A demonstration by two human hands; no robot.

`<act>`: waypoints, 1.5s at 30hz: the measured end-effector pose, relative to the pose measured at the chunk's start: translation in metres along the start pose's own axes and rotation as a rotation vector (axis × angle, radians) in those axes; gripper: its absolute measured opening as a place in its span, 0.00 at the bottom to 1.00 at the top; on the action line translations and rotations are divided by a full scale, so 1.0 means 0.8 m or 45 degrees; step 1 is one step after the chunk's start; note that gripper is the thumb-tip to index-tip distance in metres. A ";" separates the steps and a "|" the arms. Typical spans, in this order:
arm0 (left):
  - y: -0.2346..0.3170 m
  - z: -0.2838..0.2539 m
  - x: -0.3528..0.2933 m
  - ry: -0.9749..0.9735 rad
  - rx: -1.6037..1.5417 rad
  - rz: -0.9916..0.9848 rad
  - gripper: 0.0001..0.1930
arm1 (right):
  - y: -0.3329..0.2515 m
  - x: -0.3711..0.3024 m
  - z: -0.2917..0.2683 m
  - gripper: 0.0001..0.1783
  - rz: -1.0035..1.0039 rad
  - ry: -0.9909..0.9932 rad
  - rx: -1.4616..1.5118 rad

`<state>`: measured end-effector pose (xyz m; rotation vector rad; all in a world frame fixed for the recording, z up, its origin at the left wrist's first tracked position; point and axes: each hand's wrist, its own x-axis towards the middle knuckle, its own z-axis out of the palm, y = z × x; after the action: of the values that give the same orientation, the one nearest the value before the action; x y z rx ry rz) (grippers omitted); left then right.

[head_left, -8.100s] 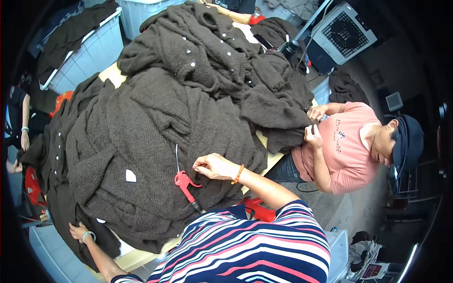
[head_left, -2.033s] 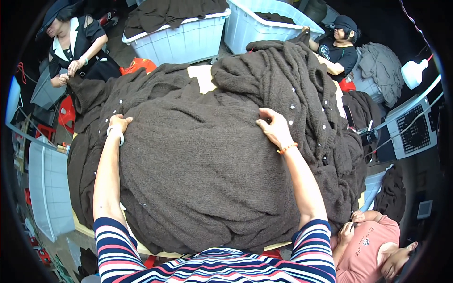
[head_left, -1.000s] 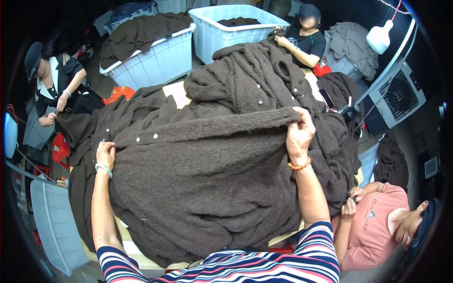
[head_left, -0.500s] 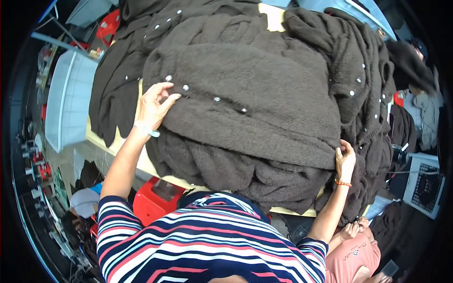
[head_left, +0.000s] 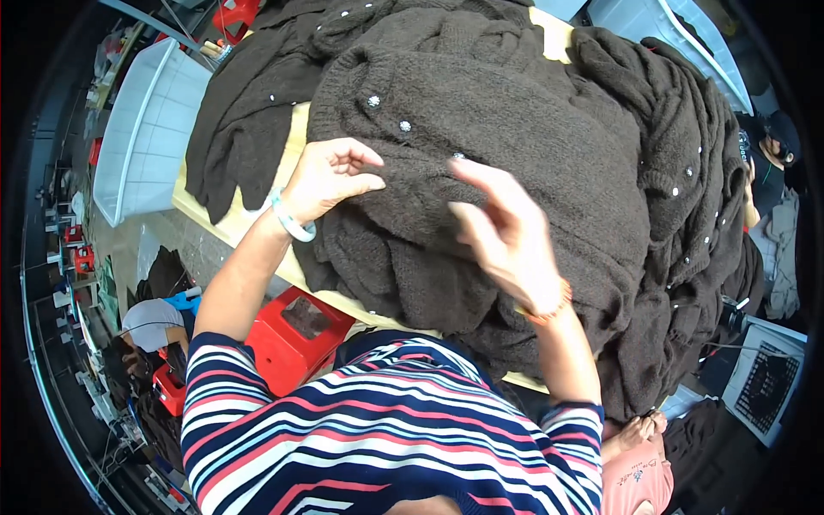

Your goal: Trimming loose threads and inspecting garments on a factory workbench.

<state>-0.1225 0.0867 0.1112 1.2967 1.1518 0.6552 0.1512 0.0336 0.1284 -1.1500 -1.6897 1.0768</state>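
A dark brown fuzzy knit cardigan [head_left: 506, 112] lies spread in front of me on a heap of similar dark knitwear. Shiny round buttons, such as this button [head_left: 405, 126], run along its front edge. Over the near left part of the cardigan is my left hand [head_left: 330, 178], thumb and fingers apart, with nothing visible between them. My right hand [head_left: 513, 240], a little blurred, hovers over the middle of the garment near another button, its thumb and forefinger spread. Whether the left fingertips touch the knit I cannot tell.
More buttoned brown knitwear [head_left: 678, 163] is piled at the right. A pale table [head_left: 232, 225] shows at the left edge, with a white crate [head_left: 150, 129] beyond it. A red stool [head_left: 287, 343] stands near my left side. Another person's hands [head_left: 642, 429] are at lower right.
My right hand has let go of the cardigan's right end and moved left to its middle. My left hand has come away from the button edge. The near edge now looks rumpled.
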 end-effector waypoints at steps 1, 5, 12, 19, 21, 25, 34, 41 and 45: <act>0.005 0.004 0.002 0.001 -0.048 0.009 0.14 | -0.001 0.017 0.027 0.25 -0.037 -0.075 0.111; 0.016 0.007 0.013 -0.021 -0.153 0.058 0.11 | 0.027 0.066 0.075 0.18 0.334 -0.297 0.516; -0.003 -0.019 0.009 -0.035 -0.286 -0.019 0.08 | 0.052 0.081 0.076 0.09 0.473 -0.409 0.748; -0.006 -0.022 0.015 -0.084 -0.500 0.001 0.06 | 0.043 0.083 0.094 0.09 0.373 -0.205 0.608; -0.012 -0.020 0.019 -0.083 -0.492 0.067 0.06 | 0.048 0.082 0.097 0.08 0.360 -0.138 0.620; -0.021 -0.018 0.017 0.045 -0.410 0.079 0.05 | 0.058 0.078 0.109 0.07 0.318 -0.058 0.571; -0.005 -0.042 0.064 0.286 -0.068 -0.098 0.13 | 0.042 0.100 0.098 0.09 -0.059 0.013 -0.044; -0.012 -0.024 0.106 0.405 -0.252 -0.055 0.14 | 0.025 0.097 0.107 0.08 -0.247 0.068 -0.114; -0.009 -0.010 0.106 0.360 -0.271 0.013 0.16 | 0.021 0.093 0.100 0.09 -0.185 0.060 -0.170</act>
<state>-0.1020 0.1644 0.0815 1.0521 1.2648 0.9649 0.0623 0.0920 0.0991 -1.1076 -1.8003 0.8524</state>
